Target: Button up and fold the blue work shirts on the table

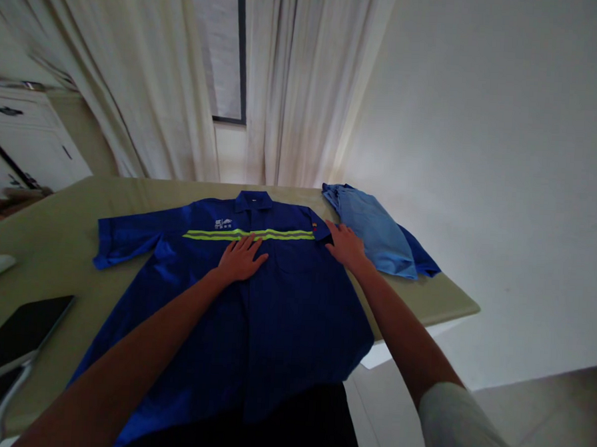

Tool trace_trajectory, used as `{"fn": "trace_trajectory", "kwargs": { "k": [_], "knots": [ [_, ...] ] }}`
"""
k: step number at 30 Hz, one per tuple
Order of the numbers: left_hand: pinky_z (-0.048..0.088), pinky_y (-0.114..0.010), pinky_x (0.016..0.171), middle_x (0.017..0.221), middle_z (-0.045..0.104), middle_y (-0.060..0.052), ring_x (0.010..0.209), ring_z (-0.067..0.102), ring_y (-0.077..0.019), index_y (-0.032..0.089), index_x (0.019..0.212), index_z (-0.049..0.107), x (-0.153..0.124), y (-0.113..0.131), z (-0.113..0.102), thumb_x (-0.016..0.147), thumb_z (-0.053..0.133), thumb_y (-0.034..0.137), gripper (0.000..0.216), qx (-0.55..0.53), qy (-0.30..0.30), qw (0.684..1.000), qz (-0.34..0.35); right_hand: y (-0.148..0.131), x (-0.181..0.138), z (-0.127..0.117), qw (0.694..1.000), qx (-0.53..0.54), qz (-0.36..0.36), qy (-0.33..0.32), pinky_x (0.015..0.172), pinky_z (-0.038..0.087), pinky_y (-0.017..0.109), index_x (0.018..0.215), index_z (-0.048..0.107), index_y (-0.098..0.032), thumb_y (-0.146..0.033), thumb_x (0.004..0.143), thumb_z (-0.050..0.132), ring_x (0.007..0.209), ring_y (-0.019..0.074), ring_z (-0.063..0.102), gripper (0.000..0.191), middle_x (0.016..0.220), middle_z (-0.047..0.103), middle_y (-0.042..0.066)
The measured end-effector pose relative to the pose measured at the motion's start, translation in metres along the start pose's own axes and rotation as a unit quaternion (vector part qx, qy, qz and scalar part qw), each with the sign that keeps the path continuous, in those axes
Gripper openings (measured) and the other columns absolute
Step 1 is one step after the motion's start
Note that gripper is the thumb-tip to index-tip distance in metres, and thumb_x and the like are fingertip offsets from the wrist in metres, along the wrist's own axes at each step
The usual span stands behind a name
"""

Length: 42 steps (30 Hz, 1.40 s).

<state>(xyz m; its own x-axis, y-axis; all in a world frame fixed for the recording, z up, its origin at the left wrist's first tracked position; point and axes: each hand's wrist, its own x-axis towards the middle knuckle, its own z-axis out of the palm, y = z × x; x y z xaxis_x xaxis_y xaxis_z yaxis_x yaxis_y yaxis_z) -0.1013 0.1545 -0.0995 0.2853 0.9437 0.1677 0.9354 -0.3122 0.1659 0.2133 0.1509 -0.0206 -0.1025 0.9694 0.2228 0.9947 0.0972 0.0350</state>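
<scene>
A blue work shirt (294, 303) with a yellow-green reflective stripe across the chest lies spread front up, its collar pointing away from me. One sleeve stretches out to the left; the other is folded inward near the right shoulder. My left hand (241, 258) rests on the middle of the chest just below the stripe, fingers spread. At the folded sleeve, my right hand (346, 245) lies with its fingers stretched over the cloth's edge. The shirt's lower hem hangs over the table's front edge toward me.
Folded light-blue and dark-blue clothes (378, 231) lie at the right on the beige table (130, 195). A dark tablet-like device (20, 335) with a white cable or stand is at the left. Curtains (306, 84) hang behind, and a white wall (505, 194) stands to the right.
</scene>
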Motion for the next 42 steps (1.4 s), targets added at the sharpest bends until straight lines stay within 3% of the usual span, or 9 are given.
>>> {"fn": "trace_trajectory", "kwargs": {
  "k": [5, 11, 14, 17, 20, 28, 31, 36, 42],
  "knots": [
    [0.021, -0.055, 0.129, 0.175, 0.028, -0.013, 0.161, 0.027, -0.0346, 0.022, 0.166, 0.038, -0.01, -0.009, 0.011, 0.105, 0.028, 0.065, 0.075, -0.005, -0.023, 1.0, -0.016, 0.026, 0.038, 0.016, 0.999, -0.028, -0.021, 0.026, 0.105, 0.041, 0.044, 0.119, 0.075, -0.018, -0.022, 0.102, 0.055, 0.131, 0.0321, 0.05, 0.027, 0.138, 0.06, 0.018],
    [0.034, -0.058, 0.12, 0.16, 0.053, -0.014, 0.145, 0.049, -0.0384, 0.026, 0.153, 0.056, 0.003, -0.016, -0.004, 0.104, 0.027, 0.066, 0.069, -0.013, -0.004, 1.0, -0.019, 0.043, 0.075, -0.004, 0.918, 0.114, 0.307, 0.222, 0.1, 0.041, 0.048, 0.141, 0.059, -0.008, -0.022, 0.101, 0.046, 0.128, 0.0368, 0.049, 0.044, 0.141, 0.054, 0.027],
    [0.024, -0.056, 0.126, 0.166, 0.045, -0.016, 0.154, 0.039, -0.0376, 0.021, 0.16, 0.046, 0.017, -0.023, 0.002, 0.105, 0.03, 0.062, 0.071, -0.005, 0.003, 1.0, -0.007, 0.011, 0.084, -0.001, 0.947, 0.13, 0.173, 0.238, 0.105, 0.039, 0.048, 0.146, 0.055, -0.014, -0.021, 0.101, 0.047, 0.131, 0.0348, 0.046, 0.046, 0.145, 0.054, 0.023],
    [0.023, -0.058, 0.126, 0.172, 0.034, -0.018, 0.158, 0.03, -0.0411, 0.019, 0.163, 0.042, 0.028, -0.029, 0.007, 0.102, 0.036, 0.063, 0.075, -0.002, -0.026, 1.0, 0.002, -0.044, 0.091, 0.018, 0.978, 0.142, -0.04, 0.146, 0.107, 0.041, 0.041, 0.135, 0.065, -0.019, -0.03, 0.103, 0.053, 0.126, 0.0287, 0.054, 0.036, 0.137, 0.064, 0.014],
    [0.033, -0.058, 0.119, 0.158, 0.053, -0.019, 0.145, 0.048, -0.0417, 0.022, 0.151, 0.056, 0.04, -0.036, 0.004, 0.102, 0.036, 0.065, 0.069, 0.0, -0.009, 1.0, 0.007, -0.094, 0.109, 0.045, 0.978, 0.15, -0.143, 0.028, 0.111, 0.042, 0.043, 0.143, 0.061, -0.02, -0.042, 0.107, 0.05, 0.132, 0.0293, 0.055, 0.044, 0.147, 0.061, 0.013],
    [0.029, -0.054, 0.124, 0.166, 0.043, -0.02, 0.153, 0.039, -0.0393, 0.015, 0.156, 0.049, 0.064, -0.055, 0.012, 0.103, 0.039, 0.054, 0.067, 0.003, 0.003, 1.0, 0.025, -0.145, 0.197, 0.102, 0.975, 0.195, -0.1, -0.029, 0.119, 0.039, 0.047, 0.161, 0.041, -0.017, -0.046, 0.111, 0.036, 0.15, 0.0303, 0.045, 0.058, 0.167, 0.043, 0.015],
    [0.042, -0.054, 0.112, 0.148, 0.06, -0.021, 0.135, 0.056, -0.0402, 0.017, 0.141, 0.063, 0.08, -0.063, 0.003, 0.104, 0.04, 0.057, 0.06, 0.003, 0.004, 1.0, 0.029, -0.144, 0.22, 0.12, 0.978, 0.197, -0.064, -0.023, 0.119, 0.037, 0.048, 0.161, 0.041, -0.014, -0.043, 0.111, 0.036, 0.148, 0.0317, 0.046, 0.058, 0.165, 0.045, 0.017],
    [0.05, -0.04, 0.093, 0.109, 0.07, -0.012, 0.102, 0.067, -0.0271, 0.019, 0.106, 0.072, 0.121, -0.085, -0.008, 0.108, 0.036, 0.036, 0.04, -0.021, -0.008, 1.0, -0.001, -0.135, 0.228, 0.141, 0.984, 0.174, -0.036, 0.002, 0.122, 0.027, 0.051, 0.155, 0.049, -0.015, -0.051, 0.107, 0.047, 0.142, 0.0326, 0.05, 0.06, 0.154, 0.058, 0.017],
    [0.045, -0.043, 0.105, 0.12, 0.067, -0.014, 0.116, 0.06, -0.0298, 0.02, 0.123, 0.068, 0.13, -0.094, 0.012, 0.106, 0.047, 0.033, 0.031, -0.056, 0.063, 0.996, -0.009, -0.133, 0.228, 0.142, 0.988, 0.154, -0.03, 0.011, 0.12, 0.025, 0.056, 0.155, 0.05, -0.019, -0.064, 0.1, 0.053, 0.142, 0.0377, 0.045, 0.072, 0.154, 0.055, 0.018]
  ]
}}
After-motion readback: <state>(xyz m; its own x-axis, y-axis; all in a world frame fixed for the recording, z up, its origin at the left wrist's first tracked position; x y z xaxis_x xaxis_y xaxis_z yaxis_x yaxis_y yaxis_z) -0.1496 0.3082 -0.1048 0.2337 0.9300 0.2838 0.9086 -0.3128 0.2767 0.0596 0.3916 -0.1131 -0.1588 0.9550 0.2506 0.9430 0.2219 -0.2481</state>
